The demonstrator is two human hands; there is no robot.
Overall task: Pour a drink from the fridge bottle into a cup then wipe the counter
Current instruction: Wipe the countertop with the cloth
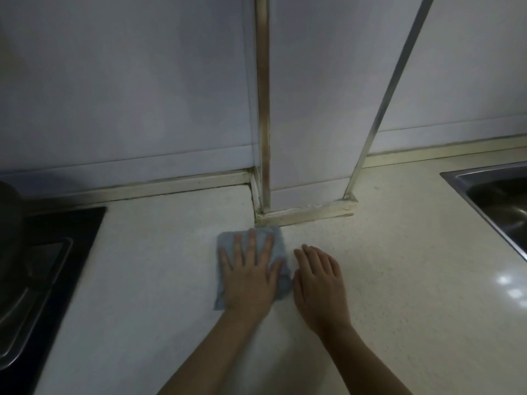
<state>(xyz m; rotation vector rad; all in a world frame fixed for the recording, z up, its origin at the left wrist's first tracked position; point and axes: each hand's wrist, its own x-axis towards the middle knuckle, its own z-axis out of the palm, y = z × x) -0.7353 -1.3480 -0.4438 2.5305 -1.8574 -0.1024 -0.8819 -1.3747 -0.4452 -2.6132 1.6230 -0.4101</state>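
A grey-blue cloth lies flat on the pale speckled counter, just in front of the tiled pillar. My left hand presses down on the cloth with fingers spread, covering most of it. My right hand rests palm down on the bare counter right beside the cloth, fingers together and holding nothing. No bottle or cup is in view.
A black stove top with a dark pot fills the left side. A steel sink sits at the right edge. The tiled wall and a protruding pillar close off the back of the counter.
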